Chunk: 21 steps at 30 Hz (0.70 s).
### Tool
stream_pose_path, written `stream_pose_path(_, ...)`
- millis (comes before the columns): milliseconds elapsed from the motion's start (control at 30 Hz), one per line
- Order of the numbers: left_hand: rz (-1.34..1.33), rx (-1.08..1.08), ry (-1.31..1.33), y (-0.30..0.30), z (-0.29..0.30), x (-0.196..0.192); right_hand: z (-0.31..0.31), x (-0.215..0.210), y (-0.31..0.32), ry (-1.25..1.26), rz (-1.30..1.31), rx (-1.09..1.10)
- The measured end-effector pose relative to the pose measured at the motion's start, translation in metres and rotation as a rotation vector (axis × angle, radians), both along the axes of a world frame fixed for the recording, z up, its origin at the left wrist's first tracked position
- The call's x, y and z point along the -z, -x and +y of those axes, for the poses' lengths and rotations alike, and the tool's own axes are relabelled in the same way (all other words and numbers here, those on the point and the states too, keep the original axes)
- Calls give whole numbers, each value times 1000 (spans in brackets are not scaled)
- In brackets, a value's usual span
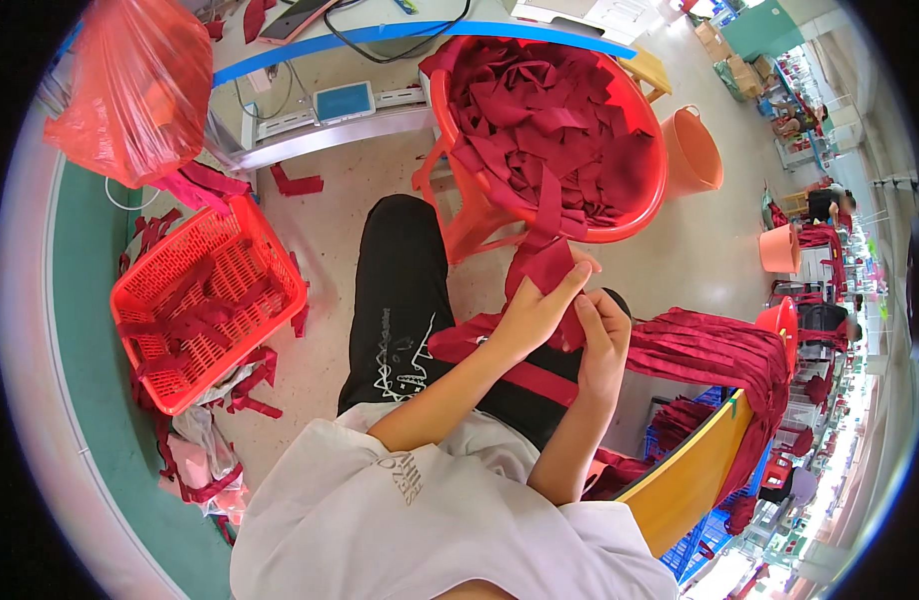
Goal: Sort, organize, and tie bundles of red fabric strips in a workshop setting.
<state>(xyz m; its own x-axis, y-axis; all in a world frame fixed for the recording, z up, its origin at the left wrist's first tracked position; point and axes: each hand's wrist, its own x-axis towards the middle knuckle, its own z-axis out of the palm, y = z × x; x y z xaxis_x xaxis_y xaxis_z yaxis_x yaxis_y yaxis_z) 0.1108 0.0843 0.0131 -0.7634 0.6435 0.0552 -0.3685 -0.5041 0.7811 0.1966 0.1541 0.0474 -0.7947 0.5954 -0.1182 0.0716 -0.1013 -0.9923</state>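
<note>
Over my lap, both hands are closed on a dark red fabric strip (548,266). My left hand (536,312) pinches it near its upper end, thumb laid along the cloth. Close beside it, my right hand (602,328) grips the same cloth with bent fingers. More of the strip drapes over my black trousers, and a length runs up toward a large red basin (652,196). Heaped in that basin are many dark red fabric strips (540,110). The basin rests on a red plastic stool (467,213).
At left, a red plastic basket (130,312) holds a few strips, with scraps around it. A red plastic bag (140,90) hangs above. To my right, strips (705,350) drape over a yellow board (685,485). An orange bucket (693,150) stands beyond the basin.
</note>
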Motion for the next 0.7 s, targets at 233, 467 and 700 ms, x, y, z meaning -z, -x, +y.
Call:
stream_pose_path(233, -348, 182, 143, 2, -8, -12, 5, 0, -12, 74, -21, -172)
stream_pose_path(467, -680, 425, -511, 58, -38, 0, 36, 27, -42, -429, -487, -384)
stream_pose_path(700, -670, -116, -561, 108, -120, -17, 171, 125, -156, -847, -336, 679)
